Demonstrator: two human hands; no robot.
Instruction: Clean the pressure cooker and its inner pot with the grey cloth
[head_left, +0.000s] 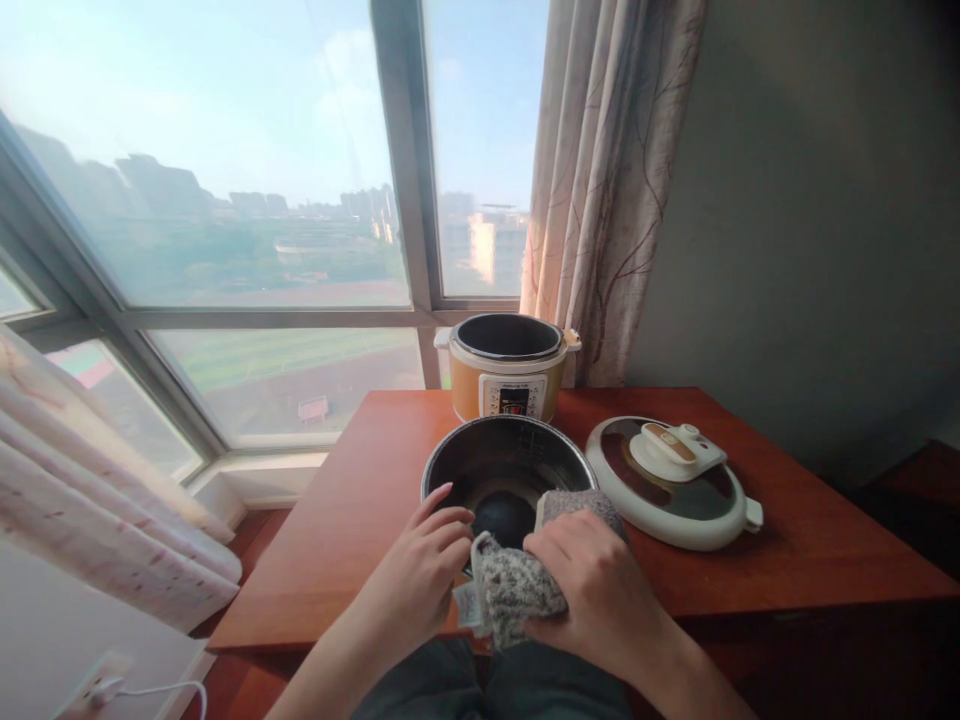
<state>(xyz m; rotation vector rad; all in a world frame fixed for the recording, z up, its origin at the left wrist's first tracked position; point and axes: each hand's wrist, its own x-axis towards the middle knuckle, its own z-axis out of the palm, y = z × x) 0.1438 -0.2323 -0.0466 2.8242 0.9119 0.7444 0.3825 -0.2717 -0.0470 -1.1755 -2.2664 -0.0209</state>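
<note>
A dark metal inner pot [504, 462] stands on the wooden table [352, 520] right in front of me. My left hand [421, 575] rests on the pot's near rim, fingers curled over the edge. My right hand [596, 590] grips a grey speckled cloth [517, 585] pressed against the pot's near right rim, partly draped over it. Behind the pot stands the yellow and white pressure cooker body [508, 367], with no lid on it. Its white lid [671, 480] lies flat on the table to the right.
A large window fills the back, with a curtain [607, 190] hanging at its right. A grey wall runs along the right side. White patterned fabric [97, 500] lies at the left. A wall socket with a white cable [112, 688] sits at the lower left.
</note>
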